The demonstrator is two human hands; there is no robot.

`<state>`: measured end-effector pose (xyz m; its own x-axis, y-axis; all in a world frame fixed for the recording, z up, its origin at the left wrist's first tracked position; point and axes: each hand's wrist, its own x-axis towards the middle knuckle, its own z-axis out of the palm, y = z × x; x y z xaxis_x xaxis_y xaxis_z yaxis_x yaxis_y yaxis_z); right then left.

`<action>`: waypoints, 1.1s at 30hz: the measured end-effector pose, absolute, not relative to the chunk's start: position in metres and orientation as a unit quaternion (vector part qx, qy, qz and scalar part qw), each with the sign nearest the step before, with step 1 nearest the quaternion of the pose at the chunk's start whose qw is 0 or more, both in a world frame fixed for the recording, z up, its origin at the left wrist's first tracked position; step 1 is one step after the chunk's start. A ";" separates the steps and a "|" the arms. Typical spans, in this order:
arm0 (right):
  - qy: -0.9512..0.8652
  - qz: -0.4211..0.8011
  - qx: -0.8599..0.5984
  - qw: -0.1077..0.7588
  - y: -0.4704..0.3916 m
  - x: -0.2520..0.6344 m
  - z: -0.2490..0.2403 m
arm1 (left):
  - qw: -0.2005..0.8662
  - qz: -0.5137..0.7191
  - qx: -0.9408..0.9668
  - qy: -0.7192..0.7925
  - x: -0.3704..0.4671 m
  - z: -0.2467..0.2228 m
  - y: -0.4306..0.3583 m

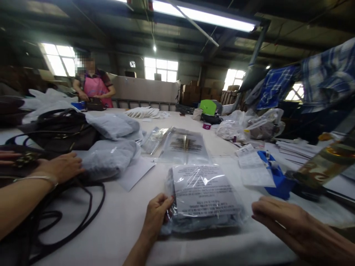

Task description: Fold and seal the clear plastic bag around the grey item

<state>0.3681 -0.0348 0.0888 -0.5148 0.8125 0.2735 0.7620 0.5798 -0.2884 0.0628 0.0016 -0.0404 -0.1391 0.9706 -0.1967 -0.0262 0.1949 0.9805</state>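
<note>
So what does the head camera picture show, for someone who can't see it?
The left hand pinches the corner of a clear printed bag on a white table, the right hand open beside it. A co-worker's hand rests on black straps.

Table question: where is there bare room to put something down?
Bare white table lies between the black strap and the left hand holding the clear bag. It is crowded behind the bag with plastic packets, and beside the right hand with the blue tool.

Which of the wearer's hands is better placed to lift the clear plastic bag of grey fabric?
Probably the left hand: its fingers already pinch the left edge of the clear plastic bag of grey fabric. The right hand is beside it, open and apart.
</note>
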 end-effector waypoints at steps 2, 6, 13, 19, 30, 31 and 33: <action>-0.903 0.123 -0.396 0.108 -0.027 0.335 0.104 | 0.520 0.489 0.407 0.570 0.063 -0.040 0.001; -0.933 0.119 -0.340 0.001 0.003 0.279 0.113 | 0.526 0.500 0.402 0.558 0.064 -0.039 -0.001; -0.954 0.070 -0.277 -0.089 0.045 0.236 0.100 | 0.523 0.527 0.408 0.531 0.065 -0.039 -0.006; -0.954 0.044 -0.268 -0.124 0.054 0.230 0.096 | 0.524 0.540 0.407 0.518 0.066 -0.043 -0.005; -0.945 0.030 -0.280 -0.165 0.069 0.214 0.089 | 0.518 0.525 0.408 0.538 0.066 -0.045 -0.002; -0.941 0.037 -0.291 -0.167 0.069 0.213 0.089 | 0.519 0.525 0.407 0.539 0.066 -0.044 -0.002; -0.932 0.044 -0.319 -0.165 0.069 0.212 0.089 | 0.519 0.523 0.403 0.542 0.065 -0.042 -0.002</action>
